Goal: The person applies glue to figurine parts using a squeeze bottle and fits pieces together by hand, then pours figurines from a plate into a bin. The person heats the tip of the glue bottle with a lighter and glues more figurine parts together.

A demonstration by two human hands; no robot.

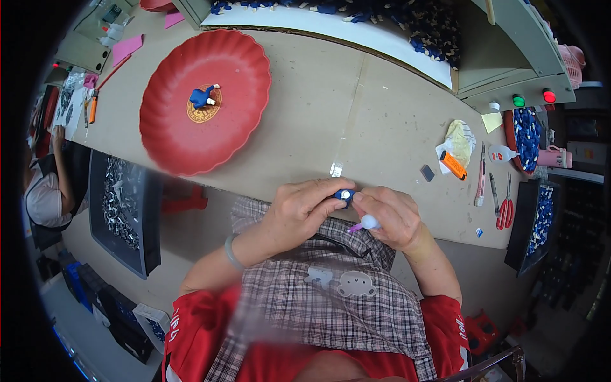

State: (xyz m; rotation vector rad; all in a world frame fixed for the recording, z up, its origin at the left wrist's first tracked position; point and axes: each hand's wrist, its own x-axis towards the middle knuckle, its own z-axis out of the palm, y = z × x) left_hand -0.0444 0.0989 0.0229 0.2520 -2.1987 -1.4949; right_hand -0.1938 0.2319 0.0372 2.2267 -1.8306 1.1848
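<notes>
One piece done: you are showing a single finished blue part (203, 97) lying at the centre of the red scalloped tray (165, 127), up at 10 o'clock from your hands.
Piece in hand: you are working a second small blue part (344, 195) with a white end, held at the near table edge (382, 114), just past your checked apron (331, 299).
Left hand: your left hand (299, 213) is closing around that blue part, thumb and fingertips pinching it.
Right hand: your right hand (391, 216) is gripping a small white applicator with a pink tip (366, 223), index finger touching the part; I cannot tell whether the tip is contacting it.
Stage: I am judging this as early, with one piece in the tray and this one mid-operation.
Remaining stock: heaps of blue parts are waiting in the long white trough (356, 28) at 12 o'clock and in the red bowl (526, 137) at 2 o'clock, so most of the batch looks undone.
Side tools: at 3 o'clock an orange cutter (453, 164), red scissors (505, 207) and a small white glue bottle (503, 153) are lying unused.
Dark trays: you are sitting between two dark bins (121, 204) of small parts, at 9 and 3 o'clock; contents too small to identify.
Nearby: another person's sleeve (44, 197) is showing at 9 o'clock, well apart from your hands.
</notes>
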